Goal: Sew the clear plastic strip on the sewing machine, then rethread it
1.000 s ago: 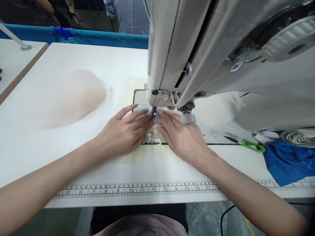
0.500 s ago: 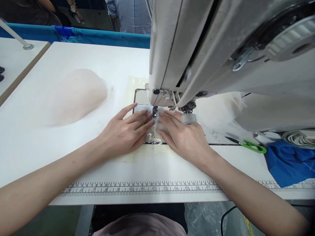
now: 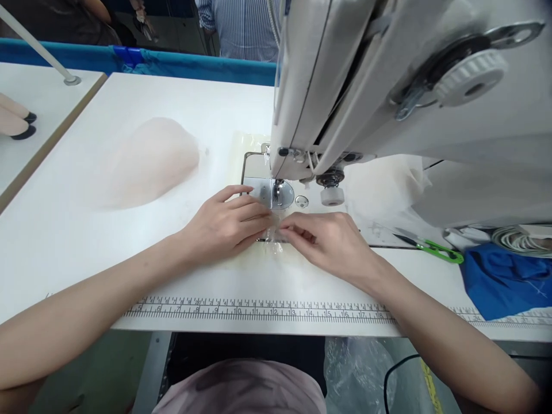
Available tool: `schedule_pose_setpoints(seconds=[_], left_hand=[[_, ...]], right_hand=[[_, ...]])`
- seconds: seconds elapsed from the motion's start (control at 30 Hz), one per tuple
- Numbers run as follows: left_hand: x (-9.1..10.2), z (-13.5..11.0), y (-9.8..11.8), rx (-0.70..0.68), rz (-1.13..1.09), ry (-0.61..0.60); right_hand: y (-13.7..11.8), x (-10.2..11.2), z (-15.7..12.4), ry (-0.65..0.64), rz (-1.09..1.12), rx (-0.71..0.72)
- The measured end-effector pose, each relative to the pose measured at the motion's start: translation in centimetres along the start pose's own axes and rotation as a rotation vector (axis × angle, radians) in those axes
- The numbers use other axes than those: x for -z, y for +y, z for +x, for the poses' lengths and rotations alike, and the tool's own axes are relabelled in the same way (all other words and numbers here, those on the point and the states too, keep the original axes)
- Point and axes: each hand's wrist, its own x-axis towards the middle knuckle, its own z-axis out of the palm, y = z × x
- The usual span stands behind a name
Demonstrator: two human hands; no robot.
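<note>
Beyond ruler edge (image 3: pixel 276 311), hands (image 3: pixel 226 224) (image 3: pixel 332 238) narrowly apart

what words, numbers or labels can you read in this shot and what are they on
"7 8 9 10 11 12 13 14 15 16 17": lower row of the ruler scale along the table edge.
Upper row of that scale: figures mostly too small to read surely.
Sewing machine: no readable lettering or brand.

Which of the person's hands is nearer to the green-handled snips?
Right. The right hand is left of the snips; the left hand is farther left.
</note>
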Motion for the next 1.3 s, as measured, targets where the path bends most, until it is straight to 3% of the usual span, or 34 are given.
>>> schedule_pose_setpoints(seconds=[0.13,0.23,0.33,0.5,0.63,0.77,0.87,0.97,1.07,1.13,1.3], left_hand=[[0.4,0.0,0.4,0.207,0.029,-0.024],[1.0,0.2,1.0,0.349,-0.056,-0.116],[1.4,0.4,2.0,0.345,-0.202,-0.204],[0.9,0.2,3.1,0.393,-0.243,-0.196],[1.1,0.4,2.9,0.489,-0.413,-0.162],[1.9,0.8,2.6,0.630,-0.886,-0.146],[2.2,0.8,2.7,0.668,-0.995,-0.137],[2.2,0.6,2.8,0.641,-0.799,-0.118],[2.1,0.6,2.9,0.613,-0.678,-0.133],[2.0,0.8,3.0,0.653,-0.753,-0.086],[2.3,1.0,3.2,0.769,-1.175,0.099]], right_hand=[[0.0,0.1,-0.1,0.020,0.088,-0.029],[-0.1,0.2,-0.1,-0.047,0.081,-0.012],[-0.1,0.1,0.0,-0.085,0.018,-0.003],[-0.2,0.1,0.1,-0.099,0.028,-0.017],[-0.5,0.8,-0.1,-0.230,0.274,-0.103],[-0.8,1.4,-0.3,-0.429,0.628,-0.194],[-0.9,1.2,-0.3,-0.336,0.745,-0.239],[-0.8,0.9,-0.1,-0.116,0.785,-0.240],[-0.8,0.6,0.0,0.022,0.853,-0.264],[-0.9,0.5,0.1,0.058,0.901,-0.288],[-1.2,0.3,0.0,0.043,0.898,-0.251]])
